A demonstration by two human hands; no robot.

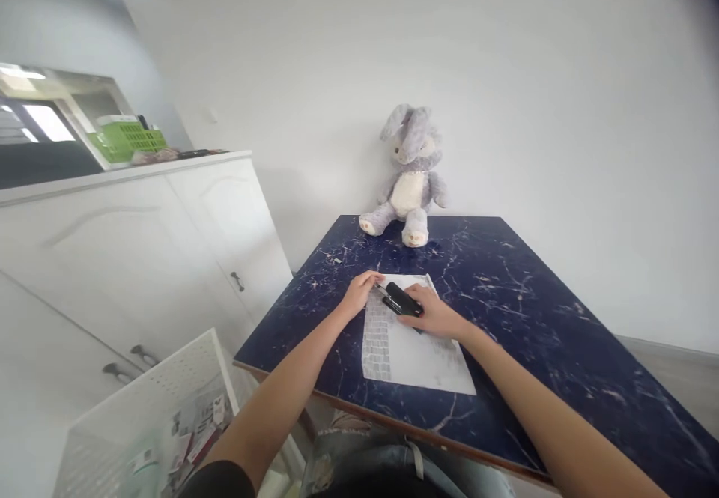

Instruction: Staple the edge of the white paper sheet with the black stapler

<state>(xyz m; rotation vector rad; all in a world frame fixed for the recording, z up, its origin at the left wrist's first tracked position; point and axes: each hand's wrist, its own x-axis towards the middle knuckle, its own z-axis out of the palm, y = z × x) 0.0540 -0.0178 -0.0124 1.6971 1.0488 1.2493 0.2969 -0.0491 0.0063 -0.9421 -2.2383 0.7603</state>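
Just forward and left of the right hand's (431, 311) grip, nose of a black stapler (403, 298); its long axis runs aslant, heel under the right palm, nose toward the left hand (362, 290); the stapler lies over the far part of a printed paper sheet (419, 363). Right grip closed on the stapler's rear body, thumb along the near side, fingers over the far side; the stapler's upper and lower arms look parted at the front, a sliver of bare metal showing between nose and left fingertips. Left hand at the sheet's far left corner, fingertips close together on the edge; cannot tell whether they pinch the paper or only press it; nor whether they touch the metal. Key relation, as judged: nose to corner; left hand is nearer the nose, right hand holds the heel; whether any paper sits between the stapler's arms, cannot tell. Sheet spreads toward the wearer from both grips, brick-like grid down its left side; dark blue marbled table (522, 318) beneath; plush rabbit (409, 191) seated beyond both hands, well apart from the stapler.
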